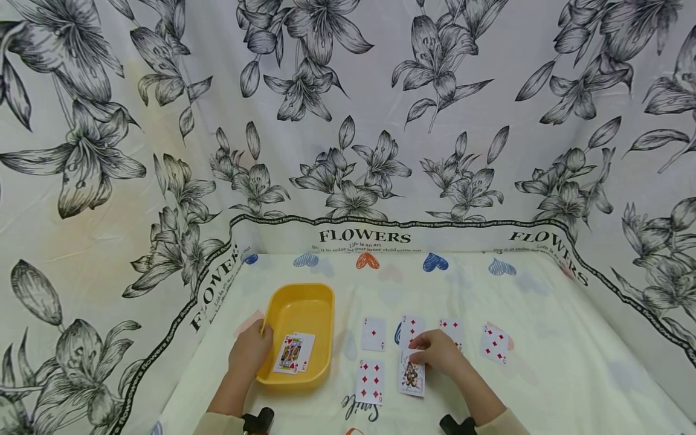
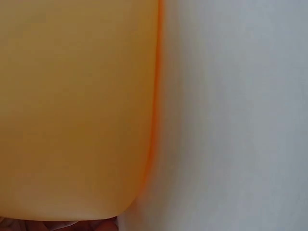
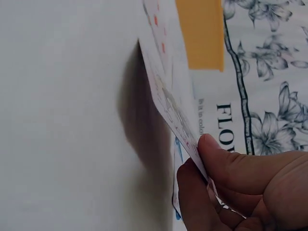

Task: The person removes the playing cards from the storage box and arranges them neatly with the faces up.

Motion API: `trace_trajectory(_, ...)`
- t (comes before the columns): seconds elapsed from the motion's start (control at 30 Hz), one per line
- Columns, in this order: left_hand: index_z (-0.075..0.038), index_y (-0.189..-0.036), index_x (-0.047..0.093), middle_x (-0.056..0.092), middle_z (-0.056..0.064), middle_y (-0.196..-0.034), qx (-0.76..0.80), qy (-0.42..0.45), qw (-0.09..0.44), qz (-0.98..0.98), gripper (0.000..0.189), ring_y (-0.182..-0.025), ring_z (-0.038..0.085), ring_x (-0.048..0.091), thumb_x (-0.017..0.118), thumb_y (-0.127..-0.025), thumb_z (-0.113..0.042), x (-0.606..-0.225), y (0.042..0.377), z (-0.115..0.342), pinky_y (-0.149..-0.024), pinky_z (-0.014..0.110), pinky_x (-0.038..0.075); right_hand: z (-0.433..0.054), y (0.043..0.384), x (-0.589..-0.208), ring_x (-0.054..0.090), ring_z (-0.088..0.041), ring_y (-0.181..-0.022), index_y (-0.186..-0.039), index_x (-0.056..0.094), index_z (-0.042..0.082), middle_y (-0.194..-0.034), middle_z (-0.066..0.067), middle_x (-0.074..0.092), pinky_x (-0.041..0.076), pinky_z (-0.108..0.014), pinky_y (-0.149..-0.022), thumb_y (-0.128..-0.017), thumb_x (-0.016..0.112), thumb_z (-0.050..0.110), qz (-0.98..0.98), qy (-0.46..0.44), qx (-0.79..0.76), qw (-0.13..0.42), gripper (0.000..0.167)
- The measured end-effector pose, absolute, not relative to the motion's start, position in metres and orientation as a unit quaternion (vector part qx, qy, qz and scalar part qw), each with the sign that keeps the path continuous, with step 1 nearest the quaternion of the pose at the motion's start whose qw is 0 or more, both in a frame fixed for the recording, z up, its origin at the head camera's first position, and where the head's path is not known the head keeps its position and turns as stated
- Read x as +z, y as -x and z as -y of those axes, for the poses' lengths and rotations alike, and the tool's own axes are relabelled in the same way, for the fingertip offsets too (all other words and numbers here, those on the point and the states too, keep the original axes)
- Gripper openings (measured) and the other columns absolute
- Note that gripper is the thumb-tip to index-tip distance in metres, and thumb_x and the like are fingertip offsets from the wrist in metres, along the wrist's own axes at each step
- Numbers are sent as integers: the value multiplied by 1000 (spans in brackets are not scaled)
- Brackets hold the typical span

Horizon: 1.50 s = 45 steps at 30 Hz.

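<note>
My left hand (image 1: pixel 250 349) grips the left rim of a yellow plastic tray (image 1: pixel 325 308). Inside it, a king of hearts (image 1: pixel 289 352) overlaps another hearts card (image 1: pixel 307 345). Between thumb and fingers, my right hand (image 1: pixel 441 353) pinches the top of a joker playing card (image 1: pixel 411 377). The right wrist view shows this joker card (image 3: pixel 173 110) tilted, its lower part raised over the cloth with a shadow beneath. Just beyond that hand lie a three of diamonds (image 1: pixel 411 324) and a diamonds card (image 1: pixel 451 327), both partly covered. In the left wrist view the tray's wall (image 2: pixel 77 110) fills the left half.
An ace of diamonds (image 1: pixel 373 334) and a six of diamonds (image 1: pixel 370 382) lie between the tray and the right hand. Farther right is a five of diamonds (image 1: pixel 495 344). A heart-printed cloth (image 1: pixel 544 374) covers the table, with flower-printed curtains (image 1: pixel 370 109) behind and at the sides.
</note>
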<state>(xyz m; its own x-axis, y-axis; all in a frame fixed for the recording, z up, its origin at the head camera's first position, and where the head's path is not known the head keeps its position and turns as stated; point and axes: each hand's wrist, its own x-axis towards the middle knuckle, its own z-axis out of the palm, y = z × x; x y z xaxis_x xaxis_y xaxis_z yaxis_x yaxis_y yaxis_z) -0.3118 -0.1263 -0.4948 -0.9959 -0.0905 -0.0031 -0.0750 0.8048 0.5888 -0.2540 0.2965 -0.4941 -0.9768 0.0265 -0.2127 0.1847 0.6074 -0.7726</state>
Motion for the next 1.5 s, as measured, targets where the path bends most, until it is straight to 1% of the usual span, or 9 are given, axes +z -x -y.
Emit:
trace_trajectory(0.1,0,-114,62,55,7,-79,-311,-44,13,949,35,-68,23,51,43,-105,-28,-495,312,126,-58,36,38,-296,252,-498,55,-19,-74,-94,73,7,-85,-2,63,50,-33,-67,-82,85,10,-903,-47,-421,75,17)
trace_trajectory(0.27,1,-121,63,60,9,-85,-309,-45,14,950,38,-71,24,53,44,-105,-28,-495,313,125,-60,36,39,-293,247,-504,55,-17,-78,-91,71,8,-86,1,64,49,-35,-72,-81,84,7,-919,-26,-392,42,17)
trace_trajectory(0.4,1,-125,62,61,10,-89,-309,-46,11,950,40,-72,24,54,44,-105,-28,-496,313,126,-60,36,40,-290,244,-506,55,-18,-79,-90,70,9,-86,0,63,49,-37,-74,-81,84,6,-930,-26,-366,29,17)
trace_trajectory(0.67,0,-117,62,56,7,-80,-316,-48,9,947,37,-68,22,51,43,-105,-28,-498,314,125,-57,34,38,-281,243,-509,49,-19,-76,-84,70,9,-82,-2,52,45,-35,-70,-79,88,9,-959,-24,-283,6,19)
trace_trajectory(0.8,-1,-112,62,54,7,-78,-313,-47,12,949,34,-67,22,50,43,-105,-28,-498,314,125,-57,35,37,-279,241,-509,49,-19,-75,-82,69,10,-82,-3,51,45,-34,-69,-79,87,9,-963,-22,-268,1,18)
trace_trajectory(1.17,-5,-102,60,50,7,-75,-309,-44,21,950,29,-66,23,49,43,-104,-29,-500,317,126,-57,35,35,-279,239,-494,50,-20,-78,-84,69,11,-85,-2,53,46,-37,-73,-82,85,11,-959,-15,-282,16,16)
trace_trajectory(1.33,-4,-107,62,54,8,-79,-308,-46,19,950,31,-68,24,50,43,-104,-29,-499,316,125,-58,36,37,-282,245,-481,51,-20,-80,-91,71,9,-87,-3,55,47,-35,-70,-86,82,11,-945,-9,-326,26,13)
trace_trajectory(1.5,-5,-108,62,54,8,-79,-307,-51,13,950,31,-69,24,50,43,-105,-29,-499,316,126,-59,36,37,-274,254,-458,53,-19,-79,-99,71,9,-89,-1,58,48,-34,-67,-87,81,13,-932,3,-361,28,16)
